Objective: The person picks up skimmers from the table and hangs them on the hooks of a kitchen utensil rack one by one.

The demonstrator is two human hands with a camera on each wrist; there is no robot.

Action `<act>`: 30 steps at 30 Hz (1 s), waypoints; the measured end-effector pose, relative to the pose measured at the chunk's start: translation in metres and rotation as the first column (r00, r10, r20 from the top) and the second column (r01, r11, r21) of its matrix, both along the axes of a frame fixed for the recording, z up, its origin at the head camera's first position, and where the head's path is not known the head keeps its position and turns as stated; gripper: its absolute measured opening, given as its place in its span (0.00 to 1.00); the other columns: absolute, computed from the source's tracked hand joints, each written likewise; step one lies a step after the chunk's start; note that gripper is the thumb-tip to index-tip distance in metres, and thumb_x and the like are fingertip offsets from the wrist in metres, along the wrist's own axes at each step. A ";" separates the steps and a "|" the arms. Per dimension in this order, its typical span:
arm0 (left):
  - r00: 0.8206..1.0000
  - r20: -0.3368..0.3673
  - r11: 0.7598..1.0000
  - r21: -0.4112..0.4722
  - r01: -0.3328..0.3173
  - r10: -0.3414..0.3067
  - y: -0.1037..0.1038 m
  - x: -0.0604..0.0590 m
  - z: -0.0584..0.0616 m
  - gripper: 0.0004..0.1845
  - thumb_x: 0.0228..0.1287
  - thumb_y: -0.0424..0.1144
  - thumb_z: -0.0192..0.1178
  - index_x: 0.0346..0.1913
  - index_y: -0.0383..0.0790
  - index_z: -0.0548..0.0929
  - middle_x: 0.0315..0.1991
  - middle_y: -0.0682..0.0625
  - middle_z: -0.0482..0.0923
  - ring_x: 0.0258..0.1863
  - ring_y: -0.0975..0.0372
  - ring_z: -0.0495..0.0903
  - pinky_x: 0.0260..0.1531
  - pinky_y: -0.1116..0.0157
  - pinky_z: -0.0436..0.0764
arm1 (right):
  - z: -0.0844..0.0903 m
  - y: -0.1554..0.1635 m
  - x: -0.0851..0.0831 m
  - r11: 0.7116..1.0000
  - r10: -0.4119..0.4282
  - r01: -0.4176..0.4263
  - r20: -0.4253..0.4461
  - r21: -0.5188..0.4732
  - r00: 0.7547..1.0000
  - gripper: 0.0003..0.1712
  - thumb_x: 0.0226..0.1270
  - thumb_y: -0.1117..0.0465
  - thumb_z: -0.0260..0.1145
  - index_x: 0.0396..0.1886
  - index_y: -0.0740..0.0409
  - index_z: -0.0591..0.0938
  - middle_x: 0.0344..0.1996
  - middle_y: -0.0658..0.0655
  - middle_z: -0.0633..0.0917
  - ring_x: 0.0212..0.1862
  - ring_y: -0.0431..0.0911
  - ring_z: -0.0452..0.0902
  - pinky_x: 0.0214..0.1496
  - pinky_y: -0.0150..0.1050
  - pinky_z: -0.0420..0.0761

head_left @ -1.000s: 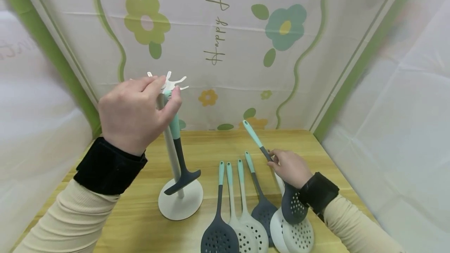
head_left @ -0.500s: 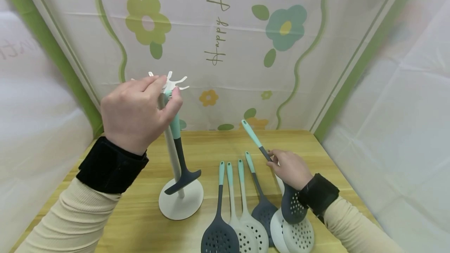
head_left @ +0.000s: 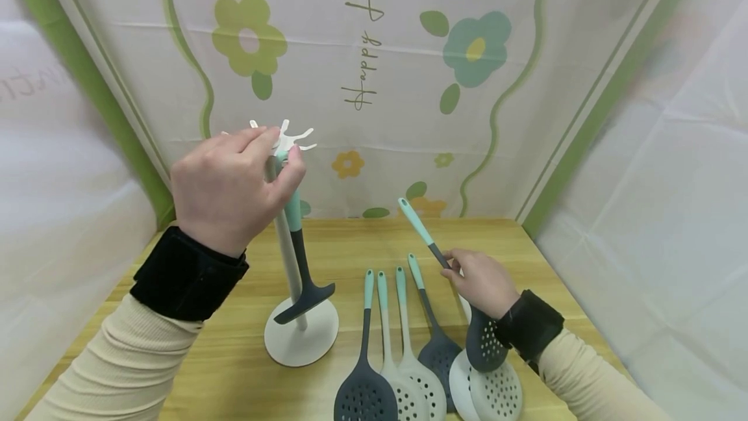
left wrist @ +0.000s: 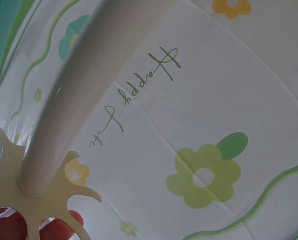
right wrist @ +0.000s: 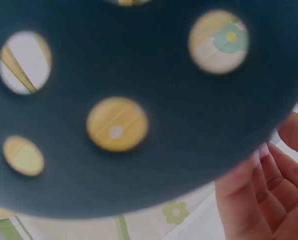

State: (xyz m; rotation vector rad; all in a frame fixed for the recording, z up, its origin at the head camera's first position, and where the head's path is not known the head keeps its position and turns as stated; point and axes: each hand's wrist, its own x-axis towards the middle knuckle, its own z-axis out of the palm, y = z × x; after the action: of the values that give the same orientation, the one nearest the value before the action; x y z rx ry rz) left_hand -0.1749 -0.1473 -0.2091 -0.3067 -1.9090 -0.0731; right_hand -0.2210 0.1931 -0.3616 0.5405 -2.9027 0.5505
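My left hand (head_left: 222,187) grips the top of a white utensil stand (head_left: 284,245), just below its branching hooks (head_left: 290,138). Beneath the thumb, a mint-handled utensil (head_left: 302,258) hangs along the pole, its wide dark head seen edge-on. In the left wrist view, fingertips (left wrist: 61,227) show behind the hook plate (left wrist: 36,210). Over on the right, my right hand (head_left: 482,281) pinches the dark shaft of a perforated skimmer (head_left: 487,342), its mint handle pointing up and left. The skimmer's dark holed bowl (right wrist: 154,165) fills most of the right wrist view.
Lying on the wooden table (head_left: 222,369) are a dark skimmer (head_left: 365,392), pale skimmers (head_left: 423,382) and a dark perforated turner (head_left: 438,349). Pale round utensils (head_left: 497,392) lie under the right hand's skimmer. A printed curtain (head_left: 374,51) stands behind the table.
The handle end of the skimmer in my right hand has swung slightly left. My left hand keeps its grip on the stand; the head view has shifted a little.
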 end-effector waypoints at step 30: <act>0.999 -0.031 0.999 0.028 0.035 -0.034 0.000 -0.002 -0.002 0.26 0.65 0.49 0.46 0.41 0.33 0.90 0.36 0.39 0.89 0.30 0.46 0.87 0.39 0.50 0.86 | 0.007 -0.010 0.001 1.000 0.027 -0.027 -0.070 0.007 0.997 0.14 0.65 0.59 0.68 0.48 0.60 0.83 0.28 0.51 0.83 0.21 0.38 0.66 0.20 0.31 0.63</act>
State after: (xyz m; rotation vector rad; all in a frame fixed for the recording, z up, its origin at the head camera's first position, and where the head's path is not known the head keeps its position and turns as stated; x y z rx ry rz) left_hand -0.1773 -0.1471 -0.2115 -0.3194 -1.8708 -0.1179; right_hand -0.2197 0.1830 -0.3550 0.5885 -2.8355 0.5157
